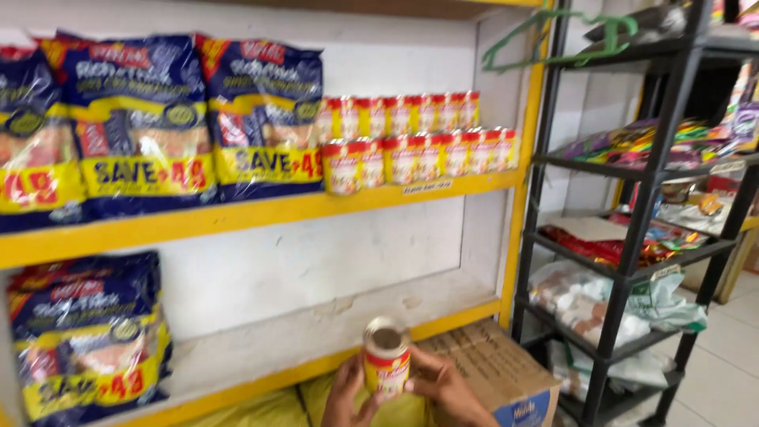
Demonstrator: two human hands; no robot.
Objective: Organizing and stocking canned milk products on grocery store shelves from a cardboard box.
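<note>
A small red and yellow can point(387, 357) stands tilted at the bottom middle of the head view, held between both my hands. My left hand point(345, 395) grips its left side from below. My right hand point(447, 387) wraps around its right side. The can is in front of the lower yellow shelf point(261, 348). On the upper yellow shelf point(237, 212) stand two rows of like cans point(419, 146). Left of them lean large dark blue snack bags point(166, 119).
More blue bags point(87, 332) sit on the lower shelf at left. A brown cardboard box point(494, 370) lies below my hands. A black metal rack point(632, 198) with packets and bagged goods stands at right. A tiled floor point(727, 356) shows at far right.
</note>
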